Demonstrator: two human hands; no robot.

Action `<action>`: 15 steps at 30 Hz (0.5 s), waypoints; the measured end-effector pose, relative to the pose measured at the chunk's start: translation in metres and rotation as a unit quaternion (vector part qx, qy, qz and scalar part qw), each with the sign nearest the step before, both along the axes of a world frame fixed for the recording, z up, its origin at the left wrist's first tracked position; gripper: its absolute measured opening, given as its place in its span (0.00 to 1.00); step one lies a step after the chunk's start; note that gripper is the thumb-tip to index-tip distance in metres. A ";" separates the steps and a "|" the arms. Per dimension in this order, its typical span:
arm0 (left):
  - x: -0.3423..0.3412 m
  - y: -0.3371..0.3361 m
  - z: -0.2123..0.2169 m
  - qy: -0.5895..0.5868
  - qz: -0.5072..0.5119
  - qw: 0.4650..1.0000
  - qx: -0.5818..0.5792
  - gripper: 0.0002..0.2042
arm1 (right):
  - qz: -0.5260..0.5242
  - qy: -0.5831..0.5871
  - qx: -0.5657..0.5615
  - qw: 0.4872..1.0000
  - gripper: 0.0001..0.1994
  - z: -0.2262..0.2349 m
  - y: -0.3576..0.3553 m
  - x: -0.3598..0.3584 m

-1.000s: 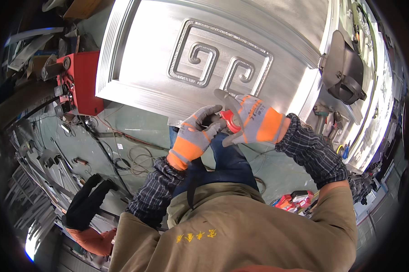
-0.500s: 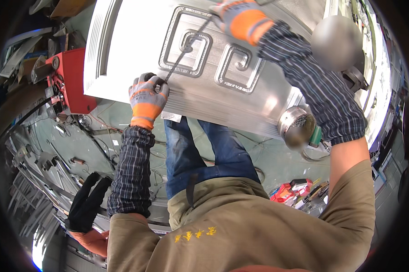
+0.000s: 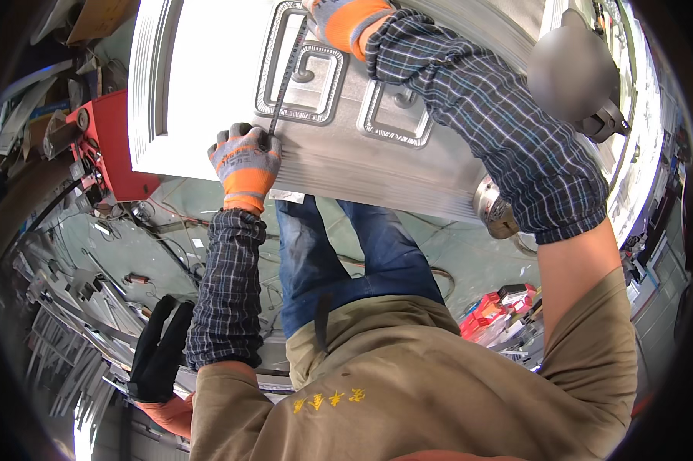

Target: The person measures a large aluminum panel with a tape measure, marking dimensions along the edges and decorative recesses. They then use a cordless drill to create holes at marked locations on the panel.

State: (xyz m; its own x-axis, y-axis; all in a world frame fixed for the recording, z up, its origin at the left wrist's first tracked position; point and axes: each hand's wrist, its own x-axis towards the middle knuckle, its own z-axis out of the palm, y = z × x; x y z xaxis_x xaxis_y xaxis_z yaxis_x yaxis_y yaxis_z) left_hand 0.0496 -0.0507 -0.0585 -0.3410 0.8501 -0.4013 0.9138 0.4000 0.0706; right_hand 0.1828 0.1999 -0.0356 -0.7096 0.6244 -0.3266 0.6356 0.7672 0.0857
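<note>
A silver metal panel (image 3: 408, 173) with raised square-spiral mouldings lies in front of me. Across the left moulding (image 3: 333, 92) runs a dark, narrow strip with fine markings, which looks like a tape measure blade (image 3: 288, 73). Near the panel's front edge, my left hand (image 3: 247, 160), in a grey and orange glove, is closed on the strip's near end. My right hand (image 3: 350, 23), gloved alike, grips its far end at the top of the view; those fingertips are partly cut off. My right forearm covers part of the right moulding (image 3: 396, 127).
A red machine (image 3: 120, 146) stands left of the panel. At the panel's right corner sits a round metal piece (image 3: 494, 206). Cables and metal strips (image 3: 77, 315) lie on the floor. A co-worker's dark-clad legs (image 3: 162, 346) show at lower left.
My right hand has moved left, bringing the strip closer to straight up the panel. My left hand stays near the front edge. The whole view has shifted slightly.
</note>
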 end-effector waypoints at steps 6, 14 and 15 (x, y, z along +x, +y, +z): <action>0.004 0.008 -0.001 -0.007 -0.010 1.000 0.021 0.12 | 0.010 -0.057 -0.028 0.998 0.14 0.014 0.003 -0.004; 0.001 -0.004 -0.007 -0.020 0.011 0.998 0.053 0.12 | 0.017 -0.024 -0.001 1.000 0.14 0.003 -0.003 -0.014; 0.002 0.000 -0.007 -0.029 0.006 0.998 0.063 0.12 | 0.009 -0.014 0.014 1.000 0.13 0.002 -0.002 -0.010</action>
State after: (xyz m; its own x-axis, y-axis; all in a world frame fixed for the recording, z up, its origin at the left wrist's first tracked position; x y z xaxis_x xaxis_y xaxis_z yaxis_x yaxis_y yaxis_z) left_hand 0.0520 -0.0508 -0.0657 -0.3305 0.8909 -0.3115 0.9020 0.3953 0.1736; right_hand 0.1730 0.1978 -0.0335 -0.7117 0.6205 -0.3293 0.6186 0.7758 0.1246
